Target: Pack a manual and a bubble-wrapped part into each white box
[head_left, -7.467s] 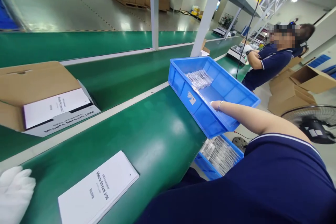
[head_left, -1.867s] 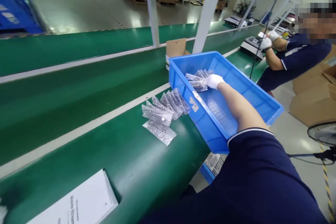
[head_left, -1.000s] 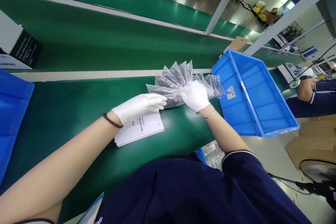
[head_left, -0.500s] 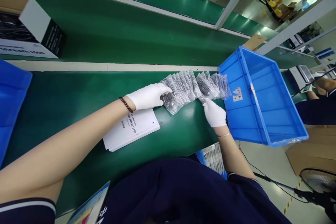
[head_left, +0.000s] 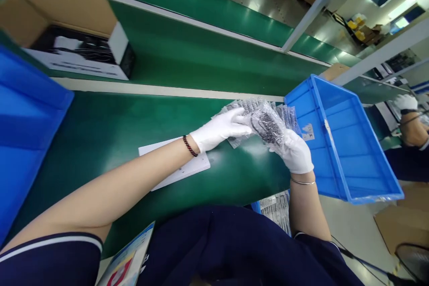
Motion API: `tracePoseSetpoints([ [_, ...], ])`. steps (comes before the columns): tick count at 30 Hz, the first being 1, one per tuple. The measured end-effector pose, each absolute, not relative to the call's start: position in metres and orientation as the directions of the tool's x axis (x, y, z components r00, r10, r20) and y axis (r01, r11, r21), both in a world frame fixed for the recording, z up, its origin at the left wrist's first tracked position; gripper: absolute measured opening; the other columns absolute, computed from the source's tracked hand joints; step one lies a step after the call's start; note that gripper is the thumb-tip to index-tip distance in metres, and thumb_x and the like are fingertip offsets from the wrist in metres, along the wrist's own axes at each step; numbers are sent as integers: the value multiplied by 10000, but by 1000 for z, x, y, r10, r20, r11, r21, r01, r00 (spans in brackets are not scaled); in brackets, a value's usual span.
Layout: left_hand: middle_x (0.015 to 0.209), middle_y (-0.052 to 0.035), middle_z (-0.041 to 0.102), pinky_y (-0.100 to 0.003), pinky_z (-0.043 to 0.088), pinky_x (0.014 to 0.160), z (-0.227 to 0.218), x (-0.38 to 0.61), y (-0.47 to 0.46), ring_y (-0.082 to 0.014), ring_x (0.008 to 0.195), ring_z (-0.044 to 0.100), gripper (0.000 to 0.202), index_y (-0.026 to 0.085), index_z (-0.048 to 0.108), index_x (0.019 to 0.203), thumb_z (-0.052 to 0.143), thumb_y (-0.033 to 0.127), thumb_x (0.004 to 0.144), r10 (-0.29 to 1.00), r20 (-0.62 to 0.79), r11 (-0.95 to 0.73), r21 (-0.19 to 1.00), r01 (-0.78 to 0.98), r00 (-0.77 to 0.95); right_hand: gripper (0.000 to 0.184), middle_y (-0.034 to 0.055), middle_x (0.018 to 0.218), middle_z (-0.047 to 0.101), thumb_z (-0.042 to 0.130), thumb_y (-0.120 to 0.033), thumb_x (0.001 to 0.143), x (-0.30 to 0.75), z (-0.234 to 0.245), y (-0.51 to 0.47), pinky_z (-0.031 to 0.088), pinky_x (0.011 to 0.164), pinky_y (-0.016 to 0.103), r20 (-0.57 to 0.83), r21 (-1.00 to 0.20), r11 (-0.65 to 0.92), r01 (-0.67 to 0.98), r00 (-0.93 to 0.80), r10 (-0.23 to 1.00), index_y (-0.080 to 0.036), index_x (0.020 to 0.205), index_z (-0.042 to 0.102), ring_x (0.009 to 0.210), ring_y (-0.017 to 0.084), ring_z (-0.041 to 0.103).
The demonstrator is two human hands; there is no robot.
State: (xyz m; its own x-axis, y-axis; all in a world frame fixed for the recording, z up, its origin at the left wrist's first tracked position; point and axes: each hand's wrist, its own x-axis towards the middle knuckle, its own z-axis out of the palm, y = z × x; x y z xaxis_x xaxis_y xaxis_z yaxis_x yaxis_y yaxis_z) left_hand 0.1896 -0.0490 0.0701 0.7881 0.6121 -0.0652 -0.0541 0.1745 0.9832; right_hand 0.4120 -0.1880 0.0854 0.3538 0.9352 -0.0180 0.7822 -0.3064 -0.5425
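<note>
Both my hands wear white gloves over a green belt (head_left: 110, 120). My right hand (head_left: 295, 152) grips one clear plastic packet (head_left: 268, 126) with dark contents, lifted off a spread of similar packets (head_left: 239, 109) lying on the belt. My left hand (head_left: 219, 128) reaches in with fingers stretched out, touching the held packet and the spread beneath it. A white booklet (head_left: 181, 170) lies under my left wrist. An empty blue bin (head_left: 348, 143) stands tilted just right of the packets.
An open cardboard box (head_left: 70, 31) with black contents sits on the far belt at left. A blue crate (head_left: 23, 129) fills the left edge. Another bin of packets (head_left: 278, 203) is below the belt edge. A co-worker's gloved hand (head_left: 405, 103) is at far right.
My right hand has picked one packet up off the fanned row. My left hand slid right to meet it. The view has swung slightly, showing more of the cardboard box.
</note>
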Motion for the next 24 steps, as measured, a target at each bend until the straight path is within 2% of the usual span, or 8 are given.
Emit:
tracePoseSetpoints([
  [1, 1198, -148, 669, -451, 543, 933, 70, 187, -54, -289, 1039, 663, 648, 137, 612, 1268, 805, 404, 711, 626, -72, 310, 937, -163, 776, 490, 118, 1063, 715, 458, -580, 915, 401, 82, -177, 582, 720, 469, -34, -572, -282, 770, 321, 946, -287, 1250, 663, 900, 325, 683],
  [3, 1131, -134, 695, -455, 542, 926, 67, 180, -59, -285, 1024, 666, 591, 124, 655, 1150, 848, 387, 657, 705, -92, 433, 841, -324, 703, 491, 110, 968, 709, 404, -567, 941, 381, 77, -156, 579, 730, 459, -51, -637, -223, 738, 248, 967, -277, 1235, 669, 851, 306, 678],
  [6, 1109, -99, 715, -448, 535, 955, 60, 160, -58, -288, 1070, 657, 580, 134, 669, 1098, 878, 326, 592, 822, -131, 401, 824, -400, 554, 519, 91, 911, 701, 375, -565, 948, 356, 77, -127, 570, 747, 430, -61, -753, -122, 647, 115, 991, -236, 1227, 663, 815, 271, 671],
  [10, 1117, -73, 729, -432, 532, 977, 62, 133, -55, -296, 1115, 646, 512, 144, 678, 1068, 843, 331, 621, 892, -140, 284, 913, -293, 430, 466, 50, 1093, 722, 662, -529, 794, 331, 87, -99, 553, 853, 408, -162, -844, -129, 521, -17, 987, -236, 1157, 680, 988, 274, 670],
  [14, 1185, -83, 718, -419, 506, 1030, 64, 122, -59, -290, 1154, 641, 590, 147, 653, 1168, 841, 319, 637, 914, -139, 257, 925, -278, 382, 360, 10, 962, 737, 743, -425, 716, 311, 86, -85, 542, 815, 376, -226, -822, -134, 553, -102, 969, -234, 1018, 696, 912, 257, 682],
  [17, 1162, -90, 726, -423, 515, 1017, 59, 120, -59, -296, 1142, 651, 556, 145, 666, 1139, 838, 339, 647, 934, -161, 242, 942, -233, 320, 335, 0, 859, 723, 755, -464, 708, 303, 83, -79, 527, 723, 342, -242, -790, -126, 601, -116, 963, -224, 930, 686, 827, 243, 674],
  [21, 1203, -84, 715, -426, 500, 1047, 52, 111, -52, -304, 1174, 638, 562, 156, 676, 1162, 832, 344, 656, 963, -102, 135, 984, -118, 248, 274, 23, 941, 728, 697, -437, 754, 297, 87, -68, 515, 795, 368, -191, -668, -23, 744, -141, 971, -232, 935, 691, 903, 256, 664],
  [24, 1248, -80, 700, -422, 480, 1078, 50, 97, -45, -312, 1218, 617, 578, 179, 688, 1191, 838, 363, 664, 951, -27, 48, 997, -59, 307, 338, 36, 952, 725, 729, -403, 693, 291, 92, -60, 520, 781, 383, -268, -617, -11, 787, -197, 943, -219, 966, 654, 872, 259, 659],
])
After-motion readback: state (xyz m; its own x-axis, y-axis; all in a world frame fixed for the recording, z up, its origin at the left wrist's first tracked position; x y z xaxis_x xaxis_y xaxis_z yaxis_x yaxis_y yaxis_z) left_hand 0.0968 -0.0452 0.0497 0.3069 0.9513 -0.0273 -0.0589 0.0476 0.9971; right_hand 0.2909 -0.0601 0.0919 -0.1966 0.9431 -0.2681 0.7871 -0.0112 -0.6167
